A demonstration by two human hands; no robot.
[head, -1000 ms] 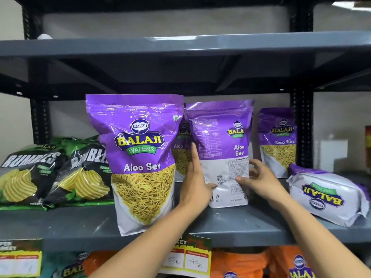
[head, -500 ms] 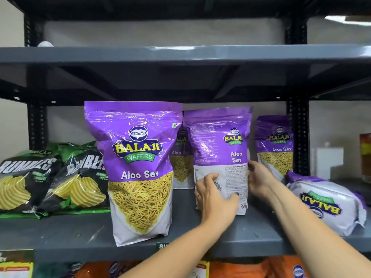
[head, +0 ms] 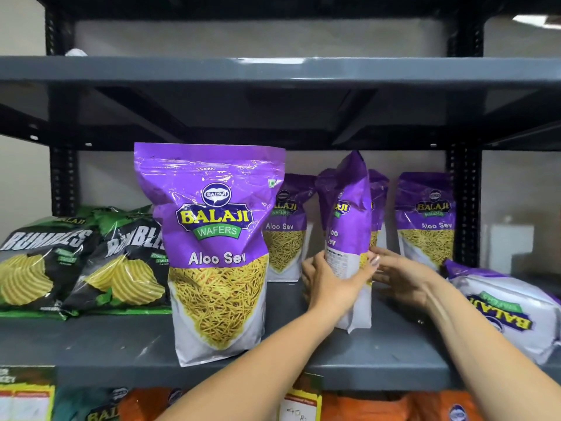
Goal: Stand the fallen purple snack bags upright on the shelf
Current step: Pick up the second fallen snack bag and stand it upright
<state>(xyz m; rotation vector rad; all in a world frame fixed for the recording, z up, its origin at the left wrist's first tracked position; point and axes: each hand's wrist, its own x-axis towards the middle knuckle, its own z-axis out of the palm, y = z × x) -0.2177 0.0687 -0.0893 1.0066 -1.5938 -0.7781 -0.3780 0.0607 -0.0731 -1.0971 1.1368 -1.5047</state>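
Left hand and right hand clasp an edge-on glossy purple plastic snack bag; turn its label forward, base flat on the grey metal shelf, before releasing.

Grey metal shelf on black slotted uprights. At left, two green-and-black Rumbles chip bags, leaning back, overlapping. Near the front edge, a large Balaji Aloo Sev bag, upright. Right of it, another Aloo Sev bag, upright, turned edge-on. Behind, three more upright bags along the back. Far right, a fallen Aloo Sev bag, lying on its side.
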